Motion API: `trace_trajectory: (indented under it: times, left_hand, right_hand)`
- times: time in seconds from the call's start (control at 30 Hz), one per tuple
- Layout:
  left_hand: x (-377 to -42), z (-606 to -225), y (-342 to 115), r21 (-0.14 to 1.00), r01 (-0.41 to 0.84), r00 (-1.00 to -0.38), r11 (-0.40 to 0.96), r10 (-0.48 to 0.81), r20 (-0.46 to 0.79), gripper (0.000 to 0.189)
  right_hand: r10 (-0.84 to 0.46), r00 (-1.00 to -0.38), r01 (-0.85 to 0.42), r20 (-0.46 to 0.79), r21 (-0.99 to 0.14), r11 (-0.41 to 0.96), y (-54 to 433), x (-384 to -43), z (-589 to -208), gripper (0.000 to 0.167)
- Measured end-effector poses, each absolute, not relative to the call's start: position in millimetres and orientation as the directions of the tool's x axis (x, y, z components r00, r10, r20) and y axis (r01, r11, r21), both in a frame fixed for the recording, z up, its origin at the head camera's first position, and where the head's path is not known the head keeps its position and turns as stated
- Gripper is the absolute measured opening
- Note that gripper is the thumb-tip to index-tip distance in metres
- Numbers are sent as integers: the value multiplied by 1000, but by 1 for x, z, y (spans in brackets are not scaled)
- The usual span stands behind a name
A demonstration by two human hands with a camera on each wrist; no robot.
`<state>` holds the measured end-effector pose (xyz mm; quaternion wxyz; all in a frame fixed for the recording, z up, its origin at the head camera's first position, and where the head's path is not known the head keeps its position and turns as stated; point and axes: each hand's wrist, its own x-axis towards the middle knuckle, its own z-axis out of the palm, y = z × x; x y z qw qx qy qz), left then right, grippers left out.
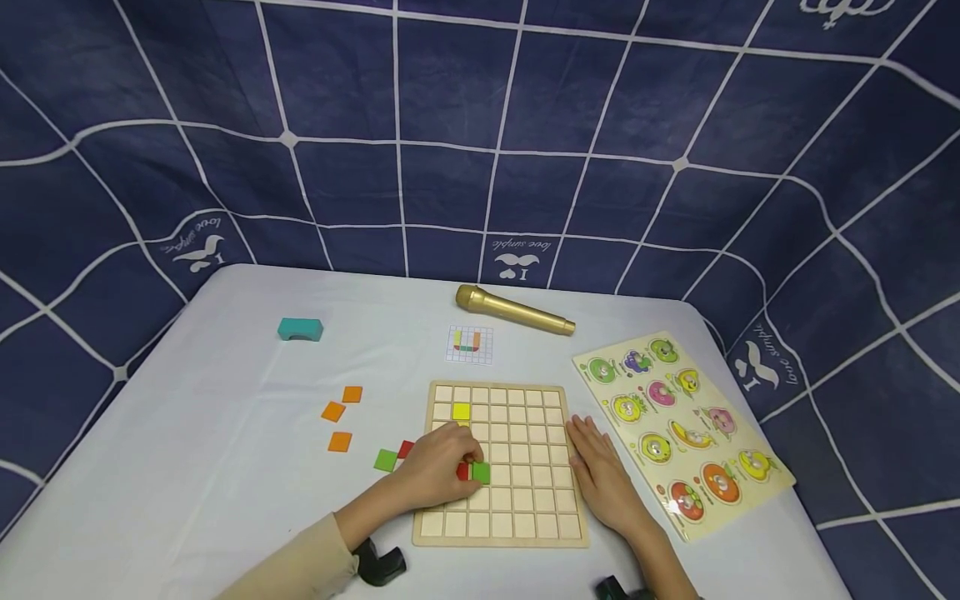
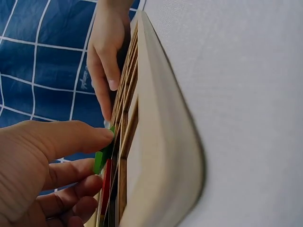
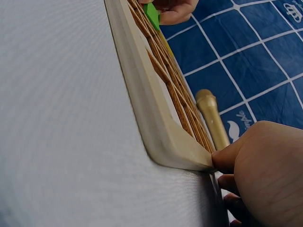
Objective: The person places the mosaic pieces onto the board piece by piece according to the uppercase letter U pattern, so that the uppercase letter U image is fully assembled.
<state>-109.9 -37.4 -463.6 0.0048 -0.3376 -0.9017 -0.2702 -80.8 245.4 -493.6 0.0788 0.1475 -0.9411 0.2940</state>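
Note:
My left hand (image 1: 438, 468) pinches a green square tile (image 1: 481, 473) between thumb and fingers, over the wooden grid board (image 1: 501, 541). In the left wrist view that green tile (image 2: 100, 158) stands tilted at the grid, beside a red tile (image 2: 106, 182) set in a cell. A yellow tile (image 1: 461, 411) lies in an upper-left cell, and a second yellow one is mostly hidden behind the left hand. My right hand (image 1: 606, 482) rests against the board's right edge, fingers extended. The right wrist view shows its thumb touching the board's corner (image 3: 189, 153).
Left of the board lie a loose green tile (image 1: 386, 460), a red tile (image 1: 406, 449) and three orange tiles (image 1: 340, 442). Behind it are a pattern card (image 1: 469, 344) and a gold microphone (image 1: 517, 311). A teal block (image 1: 300, 328) sits back left, a fruit puzzle board (image 1: 678, 442) at right.

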Motion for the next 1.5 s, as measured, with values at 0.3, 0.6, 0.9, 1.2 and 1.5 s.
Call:
trace_trajectory:
  times: [0.3, 0.6, 0.9, 1.2, 1.5]
  left_hand:
    - [-107, -449, -60, 536, 560, -811, 632, 549, 200, 40]
    - [-104, -447, -131, 657, 426, -899, 623, 374, 228, 57]
    - [-104, -470, -170, 673, 377, -921, 637, 334, 199, 61]
    - [-105, -481, -168, 595, 425, -904, 682, 346, 249, 55]
    - [-103, -480, -164, 563, 407, -913, 719, 339, 227, 42]
  right_hand:
    - [-234, -935, -343, 265, -518, 784, 245, -81, -496, 47]
    - [-236, -936, -342, 262, -513, 787, 246, -80, -496, 47]
    - [-231, -942, -328, 242, -522, 788, 247, -80, -495, 48]
    - [-241, -938, -338, 249, -509, 791, 247, -82, -495, 48]
    - [-257, -927, -365, 273, -502, 784, 248, -82, -496, 48]
